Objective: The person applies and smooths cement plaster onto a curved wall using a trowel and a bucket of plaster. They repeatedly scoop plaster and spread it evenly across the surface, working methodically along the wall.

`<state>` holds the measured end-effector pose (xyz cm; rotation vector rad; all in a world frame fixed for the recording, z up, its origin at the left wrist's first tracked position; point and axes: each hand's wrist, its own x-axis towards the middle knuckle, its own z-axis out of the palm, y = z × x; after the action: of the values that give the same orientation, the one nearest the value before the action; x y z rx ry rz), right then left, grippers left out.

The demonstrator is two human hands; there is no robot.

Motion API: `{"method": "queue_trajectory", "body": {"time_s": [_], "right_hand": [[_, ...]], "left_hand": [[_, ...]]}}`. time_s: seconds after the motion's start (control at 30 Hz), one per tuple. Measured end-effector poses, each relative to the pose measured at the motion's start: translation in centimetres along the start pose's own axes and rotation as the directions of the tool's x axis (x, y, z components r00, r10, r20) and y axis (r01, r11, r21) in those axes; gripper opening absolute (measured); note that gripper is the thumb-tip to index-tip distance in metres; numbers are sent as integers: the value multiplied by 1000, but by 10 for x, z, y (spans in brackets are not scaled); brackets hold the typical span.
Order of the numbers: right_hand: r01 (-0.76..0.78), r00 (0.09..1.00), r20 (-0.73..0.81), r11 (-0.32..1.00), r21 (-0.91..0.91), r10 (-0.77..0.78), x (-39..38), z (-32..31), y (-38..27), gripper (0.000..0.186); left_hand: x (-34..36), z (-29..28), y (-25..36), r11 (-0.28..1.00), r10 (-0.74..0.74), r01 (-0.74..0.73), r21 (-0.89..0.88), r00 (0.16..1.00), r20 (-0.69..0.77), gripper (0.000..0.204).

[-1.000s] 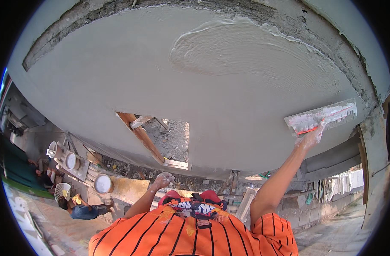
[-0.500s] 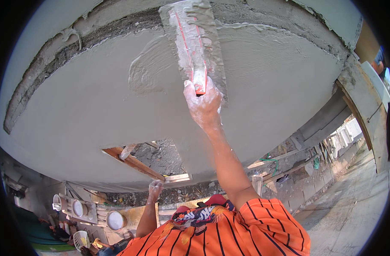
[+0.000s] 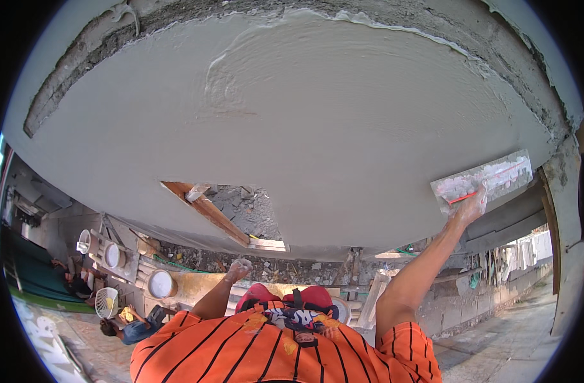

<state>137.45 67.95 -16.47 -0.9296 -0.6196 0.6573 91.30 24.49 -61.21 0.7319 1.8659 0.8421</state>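
My right hand [image 3: 474, 204], smeared with white plaster, grips the handle of a long rectangular plastering trowel [image 3: 496, 177]. Its plaster-caked blade with red edging lies against the right part of a grey plastered wall [image 3: 343, 140], tilted with the far end higher. Curved ridges of wet plaster mark the upper wall, below a rough unplastered strip [image 3: 426, 25]. My left hand [image 3: 239, 268], also whitened, hangs low in front of the wall, below a rectangular opening. Its fingers look loosely curled, and nothing shows in them.
The opening has a wooden frame [image 3: 218, 220] with rubble behind it. At lower left, several buckets [image 3: 161, 284] stand on planks near a white basket [image 3: 106, 302] and another person [image 3: 148, 322]. A concrete post [image 3: 569, 223] rises at right. Boards and debris lie along the wall's foot.
My right hand has carried the trowel from the top middle of the wall down to its right side, turning the blade nearly level. The view has shifted; my left hand stays low.
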Motion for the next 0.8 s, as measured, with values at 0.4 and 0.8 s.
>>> {"method": "queue_trajectory", "body": {"time_s": [0.4,0.8], "right_hand": [[-109,649,760,990,89,3,-357,83,-34,69],[132,583,804,990,50,-118,-446,135,-29,71]], "left_hand": [[33,-185,132,893,403,-88,442,592,-697,37],[64,-202,200,850,376,-114,514,814,-442,67]]}}
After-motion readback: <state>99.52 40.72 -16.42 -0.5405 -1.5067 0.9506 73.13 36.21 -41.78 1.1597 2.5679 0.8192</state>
